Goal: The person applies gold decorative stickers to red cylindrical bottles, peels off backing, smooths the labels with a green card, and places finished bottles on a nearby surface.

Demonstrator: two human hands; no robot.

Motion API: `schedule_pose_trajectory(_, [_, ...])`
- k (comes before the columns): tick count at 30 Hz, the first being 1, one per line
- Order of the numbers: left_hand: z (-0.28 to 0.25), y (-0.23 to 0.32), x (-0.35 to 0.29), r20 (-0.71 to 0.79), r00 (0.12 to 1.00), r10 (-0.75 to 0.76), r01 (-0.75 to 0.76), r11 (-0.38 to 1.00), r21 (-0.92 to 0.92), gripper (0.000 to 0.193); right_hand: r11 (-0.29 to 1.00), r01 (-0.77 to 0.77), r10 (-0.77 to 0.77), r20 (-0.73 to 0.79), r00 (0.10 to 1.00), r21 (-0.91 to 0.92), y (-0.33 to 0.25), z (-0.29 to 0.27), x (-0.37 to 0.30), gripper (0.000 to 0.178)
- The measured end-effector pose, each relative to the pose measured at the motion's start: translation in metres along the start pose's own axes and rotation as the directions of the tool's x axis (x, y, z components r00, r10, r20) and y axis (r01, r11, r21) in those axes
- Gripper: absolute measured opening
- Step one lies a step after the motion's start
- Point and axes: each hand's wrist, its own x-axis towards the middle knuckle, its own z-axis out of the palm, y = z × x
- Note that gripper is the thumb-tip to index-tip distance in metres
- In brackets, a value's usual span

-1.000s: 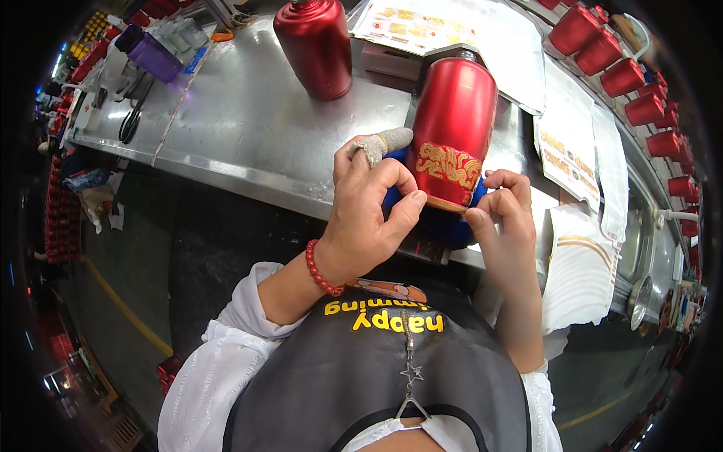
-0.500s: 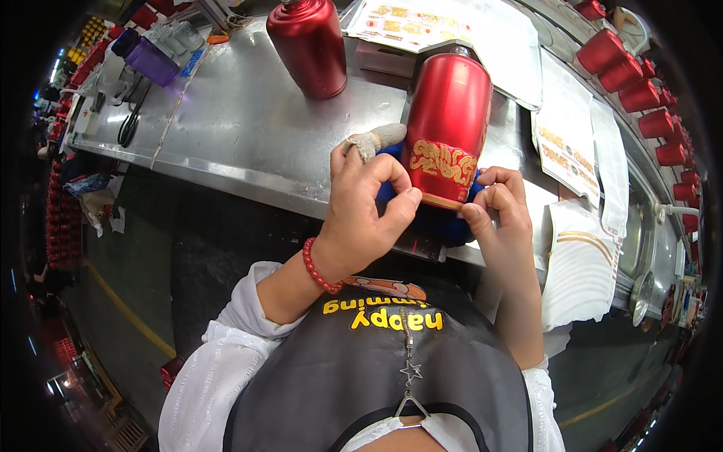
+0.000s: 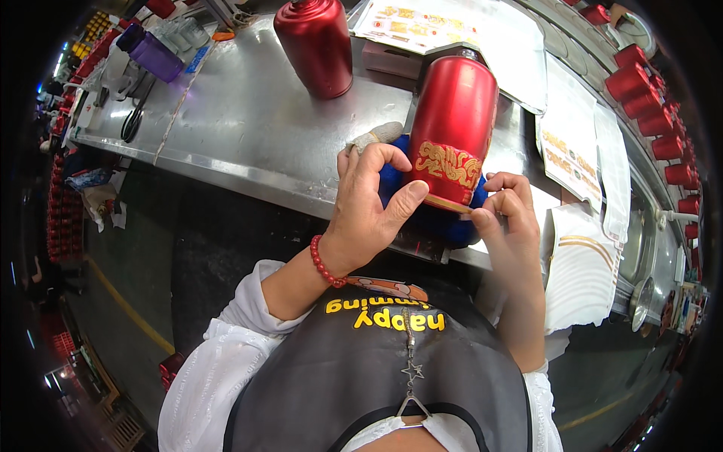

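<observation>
A red metallic bottle lies tilted on a blue padded support, its base toward me. Gold ornamental decoration runs across its lower part, and a thin gold strip follows the base edge. My left hand is beside the bottle's left side, thumb and index finger apart with nothing between them. One of its fingers wears a grey fabric cover. At the right end of the base, my right hand pinches the end of the gold strip; its fingertips are partly hidden.
Another red bottle stands on the metal table. Sheets of gold decals lie behind the tilted bottle, more decal sheets to the right. Black scissors and a purple bottle are far left. Red containers line the right.
My left thumb and index finger have come apart and drawn off the base edge. The right hand stays at the base's right end. The whole view has shifted slightly.
</observation>
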Motion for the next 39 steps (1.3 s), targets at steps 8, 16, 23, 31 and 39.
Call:
schedule_pose_trajectory(8, [0.001, 0.000, -0.001, 0.011, 0.999, -0.049, 0.049, 0.998, -0.046, 0.037, 0.994, -0.097, 0.097, 0.002, 0.995, 0.048, 0.000, 0.000, -0.001, 0.023])
schedule_pose_trajectory(16, [0.004, 0.000, -0.004, 0.017, 0.991, -0.136, 0.137, 0.973, -0.184, 0.045, 0.999, -0.017, 0.017, 0.006, 1.000, 0.039, 0.002, -0.001, 0.000, 0.013])
schedule_pose_trajectory(23, [0.010, -0.005, -0.004, 0.035, 0.995, -0.094, 0.097, 0.990, -0.103, 0.055, 0.983, -0.124, 0.116, 0.068, 0.991, 0.134, -0.002, -0.003, -0.001, 0.023])
schedule_pose_trajectory(31, [0.008, -0.012, -0.007, 0.101, 0.980, -0.171, 0.193, 0.935, -0.297, 0.050, 0.989, -0.077, 0.071, 0.050, 0.996, 0.127, -0.003, -0.001, 0.000, 0.014])
schedule_pose_trajectory(39, [0.010, -0.014, -0.004, 0.068, 0.990, -0.127, 0.141, 0.952, -0.270, 0.049, 0.984, -0.104, 0.095, 0.066, 0.993, 0.146, -0.013, -0.004, 0.000, 0.022])
